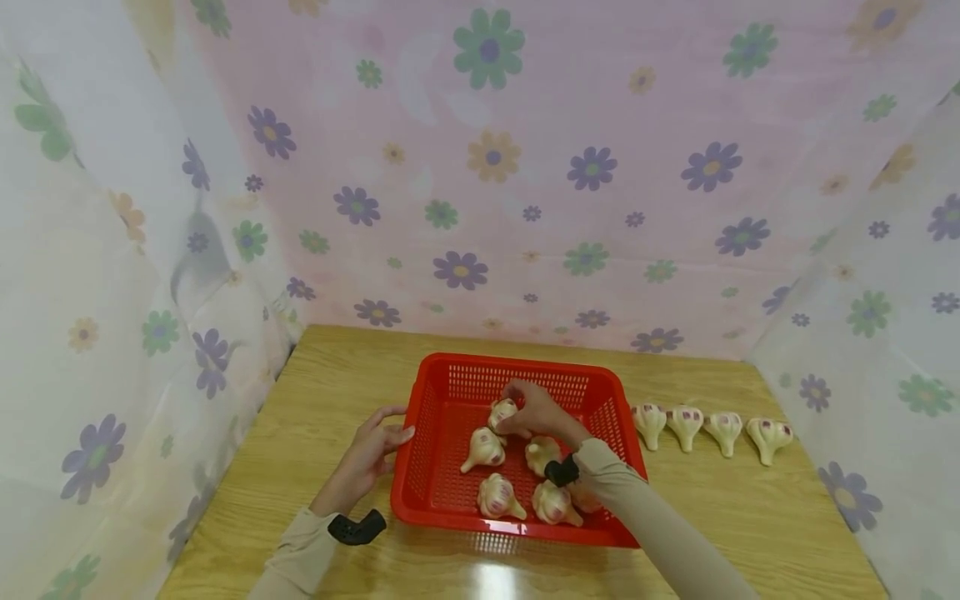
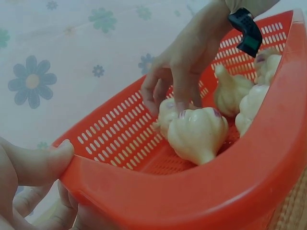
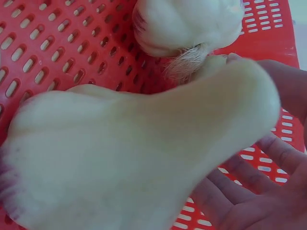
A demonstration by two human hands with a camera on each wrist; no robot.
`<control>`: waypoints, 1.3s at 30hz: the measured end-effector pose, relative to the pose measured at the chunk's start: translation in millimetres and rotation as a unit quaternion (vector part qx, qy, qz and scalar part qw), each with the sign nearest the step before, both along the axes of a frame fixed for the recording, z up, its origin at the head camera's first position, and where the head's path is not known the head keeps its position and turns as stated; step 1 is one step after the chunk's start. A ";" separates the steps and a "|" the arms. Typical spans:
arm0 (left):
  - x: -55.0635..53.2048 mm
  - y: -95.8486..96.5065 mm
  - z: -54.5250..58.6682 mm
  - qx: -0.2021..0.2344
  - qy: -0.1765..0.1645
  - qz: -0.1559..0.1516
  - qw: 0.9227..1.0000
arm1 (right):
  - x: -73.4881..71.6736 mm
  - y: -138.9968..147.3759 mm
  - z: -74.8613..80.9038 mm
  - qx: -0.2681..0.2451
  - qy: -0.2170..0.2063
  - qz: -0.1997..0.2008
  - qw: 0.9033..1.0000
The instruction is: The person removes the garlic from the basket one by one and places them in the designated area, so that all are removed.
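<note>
A red plastic basket [image 1: 517, 360] with slotted walls stands on the table, holding several garlic bulbs with purple marks. My left hand [image 1: 367, 454] grips its left rim, the thumb [image 2: 61, 155] on top and the fingers underneath. Inside the basket my right hand [image 1: 536, 411] holds a garlic bulb [image 1: 502, 412] between thumb and fingers. Next to that bulb lies another garlic bulb [image 2: 197, 135], touching or nearly so. In the right wrist view a near garlic bulb [image 3: 100, 153] hides part of the right hand; the thumb is by the stem of the bulb behind.
To the right of the basket several garlic bulbs [image 1: 724, 432] lie in a row on the wooden table [image 1: 337, 367]. Flowered cloth [image 1: 525, 233] hangs behind the table and along both sides. More garlic bulbs [image 1: 498, 496] sit along the basket's near side.
</note>
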State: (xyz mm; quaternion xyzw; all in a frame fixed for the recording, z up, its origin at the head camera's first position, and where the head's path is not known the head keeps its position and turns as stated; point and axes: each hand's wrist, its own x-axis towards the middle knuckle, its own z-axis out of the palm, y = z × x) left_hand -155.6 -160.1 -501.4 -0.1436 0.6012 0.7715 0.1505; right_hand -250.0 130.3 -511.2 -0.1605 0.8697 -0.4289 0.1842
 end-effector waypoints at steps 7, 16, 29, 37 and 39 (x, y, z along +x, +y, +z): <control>-1.7 -0.4 0.8 -0.009 -0.004 0.001 1.000 | 1.6 -0.3 10.1 -0.019 0.016 -0.010 1.000; -1.2 -0.5 0.2 -0.007 -0.002 0.001 1.000 | 7.3 7.9 32.3 -0.041 0.019 -0.014 0.999; 0.3 1.3 3.4 -0.006 0.006 -0.008 1.000 | 21.6 35.4 70.7 -0.074 0.024 -0.026 0.997; 0.3 1.7 -2.0 -0.008 0.004 0.002 1.000 | 30.8 55.3 80.0 -0.077 0.019 -0.037 0.996; 0.3 1.8 -2.4 -0.009 0.002 0.005 1.000 | 33.2 60.3 83.1 -0.077 0.022 -0.040 0.996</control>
